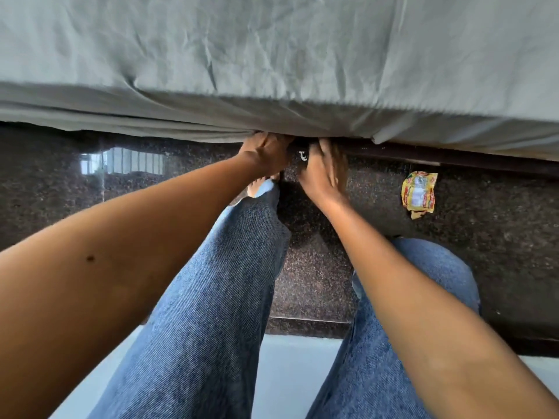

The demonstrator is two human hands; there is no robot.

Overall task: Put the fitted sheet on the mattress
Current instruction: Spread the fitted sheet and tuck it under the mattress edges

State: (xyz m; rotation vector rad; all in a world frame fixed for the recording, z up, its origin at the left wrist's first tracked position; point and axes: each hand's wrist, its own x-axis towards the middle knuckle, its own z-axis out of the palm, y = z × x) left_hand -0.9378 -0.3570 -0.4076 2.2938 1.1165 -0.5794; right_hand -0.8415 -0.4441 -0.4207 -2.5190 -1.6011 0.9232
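A grey-green fitted sheet [272,55] covers the top of the mattress and hangs over its near side in folds. Both my arms reach down to the lower edge of that side. My left hand [266,154] has its fingers curled up under the sheet's hem, so the fingertips are hidden. My right hand [325,173] is just to the right of it, fingers pushed under the same edge beneath the mattress. A dark bed frame rail [438,160] shows below the sheet on the right.
The floor [484,237] is dark speckled polished stone with a window reflection at the left. A crumpled yellow wrapper [419,195] lies on the floor to the right of my hands. My legs in blue jeans [217,297] stand close to the bed.
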